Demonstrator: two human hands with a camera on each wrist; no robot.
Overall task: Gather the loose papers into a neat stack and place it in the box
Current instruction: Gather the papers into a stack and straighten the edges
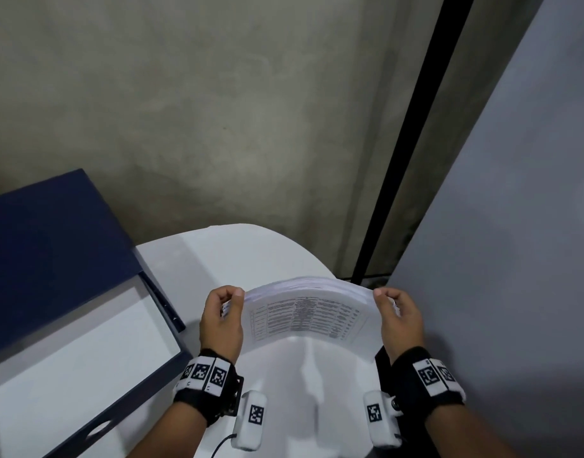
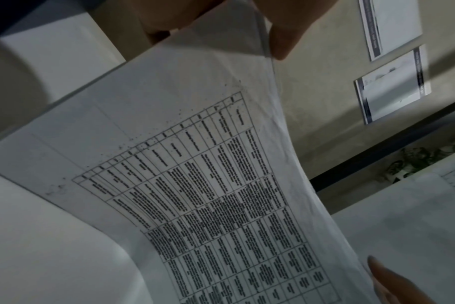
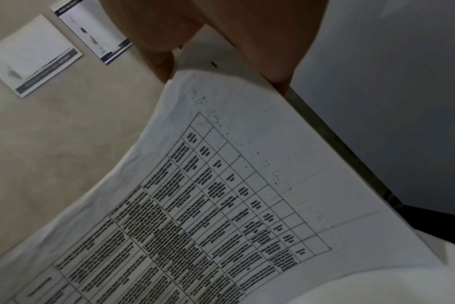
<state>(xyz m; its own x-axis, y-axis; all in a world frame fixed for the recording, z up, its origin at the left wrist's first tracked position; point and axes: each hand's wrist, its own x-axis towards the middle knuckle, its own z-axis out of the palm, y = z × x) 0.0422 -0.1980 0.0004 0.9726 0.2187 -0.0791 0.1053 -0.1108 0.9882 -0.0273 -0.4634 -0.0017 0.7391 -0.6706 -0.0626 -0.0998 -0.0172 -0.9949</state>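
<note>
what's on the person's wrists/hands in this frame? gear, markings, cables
Both hands, left hand and right hand, are bare: no gloves, no sleeves in view. Each wrist wears a black strap with white blocks printed with black-and-white square tags. A white rounded camera pod with its own tag hangs at the inner side of each wrist. A thin black cable runs from the left pod.

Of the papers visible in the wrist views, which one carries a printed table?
The paper stack gripped between the left hand and right hand; its top sheet shows a grid of text. The wall sheets show none.
</note>
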